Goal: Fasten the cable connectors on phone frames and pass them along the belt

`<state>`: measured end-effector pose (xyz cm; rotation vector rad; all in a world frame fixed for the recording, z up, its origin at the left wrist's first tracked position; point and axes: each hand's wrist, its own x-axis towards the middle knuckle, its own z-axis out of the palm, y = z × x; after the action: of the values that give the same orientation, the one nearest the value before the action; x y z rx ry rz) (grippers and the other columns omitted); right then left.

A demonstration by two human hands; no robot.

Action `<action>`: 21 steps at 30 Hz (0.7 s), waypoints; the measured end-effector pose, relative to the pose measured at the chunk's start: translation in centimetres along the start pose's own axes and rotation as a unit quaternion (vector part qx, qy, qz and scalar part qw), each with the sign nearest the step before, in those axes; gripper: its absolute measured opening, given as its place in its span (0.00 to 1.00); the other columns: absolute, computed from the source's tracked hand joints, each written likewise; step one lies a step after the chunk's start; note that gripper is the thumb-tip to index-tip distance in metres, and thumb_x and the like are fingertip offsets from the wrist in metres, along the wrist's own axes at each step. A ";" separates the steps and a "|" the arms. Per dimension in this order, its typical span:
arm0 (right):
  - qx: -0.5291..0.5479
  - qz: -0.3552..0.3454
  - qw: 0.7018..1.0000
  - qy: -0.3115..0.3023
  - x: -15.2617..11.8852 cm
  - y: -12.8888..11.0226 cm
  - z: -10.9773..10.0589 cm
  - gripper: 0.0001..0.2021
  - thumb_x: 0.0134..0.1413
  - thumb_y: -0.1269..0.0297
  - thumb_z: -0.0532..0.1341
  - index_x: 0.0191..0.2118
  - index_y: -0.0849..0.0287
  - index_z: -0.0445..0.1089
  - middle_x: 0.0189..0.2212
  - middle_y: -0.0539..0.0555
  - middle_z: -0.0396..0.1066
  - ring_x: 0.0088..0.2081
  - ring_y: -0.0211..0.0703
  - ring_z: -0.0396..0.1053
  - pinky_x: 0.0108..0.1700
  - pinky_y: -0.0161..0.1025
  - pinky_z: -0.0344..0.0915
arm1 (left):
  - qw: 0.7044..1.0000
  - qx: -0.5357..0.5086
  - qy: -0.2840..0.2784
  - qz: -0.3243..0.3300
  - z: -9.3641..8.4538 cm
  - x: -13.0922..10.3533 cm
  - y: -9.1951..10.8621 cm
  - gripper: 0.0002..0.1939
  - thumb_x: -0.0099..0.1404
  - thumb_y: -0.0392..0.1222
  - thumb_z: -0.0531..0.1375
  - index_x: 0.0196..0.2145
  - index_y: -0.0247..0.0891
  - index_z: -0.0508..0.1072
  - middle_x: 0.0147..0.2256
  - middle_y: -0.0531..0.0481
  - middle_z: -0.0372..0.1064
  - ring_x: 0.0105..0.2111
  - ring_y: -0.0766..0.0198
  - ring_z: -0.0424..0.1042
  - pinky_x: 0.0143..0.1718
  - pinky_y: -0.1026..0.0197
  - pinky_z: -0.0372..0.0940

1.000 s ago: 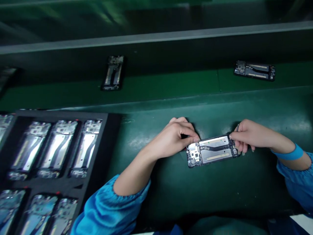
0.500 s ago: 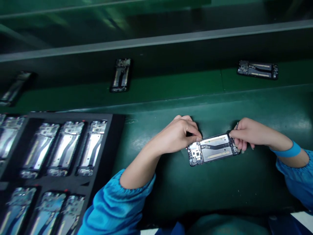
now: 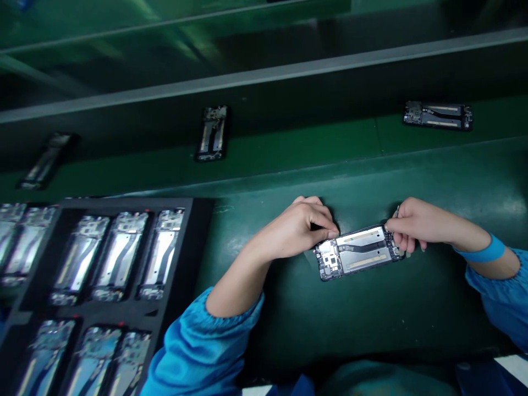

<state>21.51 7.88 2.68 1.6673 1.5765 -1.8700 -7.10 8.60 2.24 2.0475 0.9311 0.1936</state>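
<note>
Across the view, the black tray [image 3: 198, 231] and the units on the far ledge [image 3: 309, 144] appear farther right than half a second ago, seemingly from a turn of the head, while both hands stay almost put around the opened phone [image 3: 363, 252]. That phone sits between them over the green bench [image 3: 371, 322], long axis running left to right, its right end angled slightly farther away. The left hand [image 3: 301, 228] reaches its far left corner, thumb and forefinger pinched together; whether anything is caught between them I cannot tell. The right hand [image 3: 416, 223] is at the right end, fingers curled, with a thin metal tool [image 3: 397, 212] gripped and poking up past the thumb. Neither hand is clearly nearer, as each touches its own end. The near long edge is uncovered, with bench surface stretching toward the person; the tray stands well apart to the left, the ledge beyond the far edge.
</note>
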 end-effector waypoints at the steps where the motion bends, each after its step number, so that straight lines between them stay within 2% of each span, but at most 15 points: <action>1: 0.000 -0.001 1.000 0.001 0.0 0.0 0.0 0.17 0.58 0.65 0.59 0.21 0.63 0.75 0.21 0.60 0.76 0.23 0.42 0.76 0.16 0.27 0.64 | 1.000 0.003 0.000 0.000 0.1 0.1 0.1 0.09 0.68 0.42 0.62 0.35 0.45 0.83 0.35 0.51 0.80 0.40 0.58 0.71 0.50 0.52 0.61; 7: 0.013 -0.002 1.000 0.005 0.1 0.1 0.1 0.16 0.57 0.66 0.58 0.21 0.63 0.75 0.21 0.60 0.76 0.22 0.42 0.75 0.16 0.27 0.64 | 0.999 0.038 -0.003 0.004 0.8 1.4 1.1 0.09 0.68 0.41 0.61 0.35 0.46 0.83 0.36 0.51 0.80 0.42 0.57 0.70 0.50 0.52 0.59; 16: 0.017 -0.014 1.000 0.015 0.3 -0.4 0.3 0.16 0.56 0.69 0.57 0.20 0.63 0.73 0.20 0.58 0.76 0.20 0.41 0.75 0.15 0.28 0.65 | 0.992 0.106 -0.009 0.067 2.2 6.3 3.5 0.14 0.66 0.34 0.58 0.33 0.46 0.83 0.37 0.53 0.80 0.41 0.57 0.69 0.46 0.53 0.58; 21: 0.018 -0.029 0.999 0.015 0.3 -0.3 0.3 0.16 0.57 0.68 0.58 0.20 0.63 0.72 0.20 0.57 0.76 0.20 0.40 0.74 0.15 0.28 0.65 | 0.995 0.096 0.002 0.027 2.8 6.9 3.9 0.11 0.65 0.36 0.59 0.34 0.44 0.82 0.35 0.51 0.79 0.41 0.56 0.71 0.45 0.52 0.60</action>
<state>20.98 7.94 2.57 1.6901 1.6281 -1.9216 1.14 10.06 2.14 2.2513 0.9283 0.1423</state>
